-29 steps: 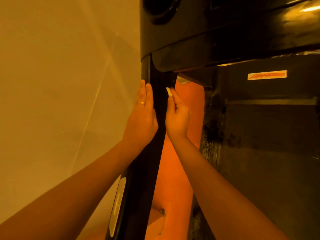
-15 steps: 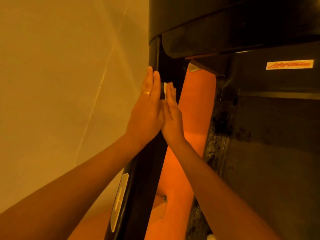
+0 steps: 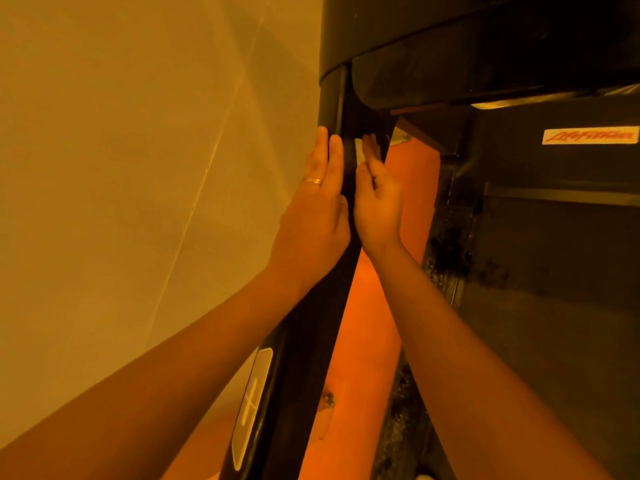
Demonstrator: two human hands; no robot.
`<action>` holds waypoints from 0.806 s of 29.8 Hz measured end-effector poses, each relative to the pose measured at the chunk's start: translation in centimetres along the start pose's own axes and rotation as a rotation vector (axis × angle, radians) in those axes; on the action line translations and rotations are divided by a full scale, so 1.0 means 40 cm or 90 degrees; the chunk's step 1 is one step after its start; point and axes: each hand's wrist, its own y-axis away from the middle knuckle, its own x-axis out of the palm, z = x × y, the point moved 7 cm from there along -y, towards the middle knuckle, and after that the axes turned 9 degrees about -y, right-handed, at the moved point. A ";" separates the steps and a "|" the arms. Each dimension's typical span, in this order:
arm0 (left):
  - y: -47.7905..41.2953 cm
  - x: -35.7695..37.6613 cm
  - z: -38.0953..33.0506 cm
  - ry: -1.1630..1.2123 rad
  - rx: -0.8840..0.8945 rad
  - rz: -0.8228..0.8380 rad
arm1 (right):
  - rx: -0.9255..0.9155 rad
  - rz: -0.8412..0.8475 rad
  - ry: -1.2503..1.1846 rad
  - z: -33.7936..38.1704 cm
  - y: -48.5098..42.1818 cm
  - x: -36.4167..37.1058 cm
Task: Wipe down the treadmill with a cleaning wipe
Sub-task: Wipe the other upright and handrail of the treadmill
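Note:
A black treadmill upright [image 3: 311, 348] rises from the bottom of the frame to the dark console [image 3: 450, 39] above. My left hand [image 3: 313, 209], with a ring on one finger, lies flat with straight fingers against the upright's left side. My right hand [image 3: 379, 199] sits on the upright's right side, its fingers pressing a small white cleaning wipe [image 3: 358, 152] onto the black surface. Only a sliver of the wipe shows past the fingers. The two hands face each other with the post between them.
A plain wall [image 3: 138, 168] fills the left half, close to the upright. The treadmill's dark front cover with a brand sticker [image 3: 590, 136] lies at the right. A silver label plate [image 3: 252, 403] sits low on the upright. Orange floor [image 3: 363, 341] shows between upright and deck.
Both hands have slid up and down along the upright with the wipe; they were pressed together half a second ago and now sit slightly apart on either side of the post.

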 end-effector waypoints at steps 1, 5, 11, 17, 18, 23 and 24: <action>-0.001 0.001 0.001 -0.002 -0.002 -0.001 | -0.012 -0.021 0.001 0.004 -0.001 -0.010; -0.002 -0.001 -0.001 0.003 0.001 -0.006 | -0.011 -0.100 0.017 -0.004 -0.012 -0.008; -0.003 -0.002 0.000 0.023 0.001 -0.007 | 0.038 0.113 -0.023 -0.028 0.118 0.026; -0.004 -0.005 0.001 0.027 -0.005 -0.006 | 0.047 0.098 -0.003 -0.042 0.138 0.049; -0.004 -0.006 0.003 0.025 -0.007 -0.009 | 0.038 0.098 0.026 -0.042 0.119 0.047; -0.005 -0.008 0.006 0.010 -0.012 -0.016 | 0.037 0.096 0.103 -0.038 0.051 0.038; -0.004 -0.008 0.007 0.011 -0.007 -0.018 | 0.031 0.090 0.095 -0.033 0.059 0.041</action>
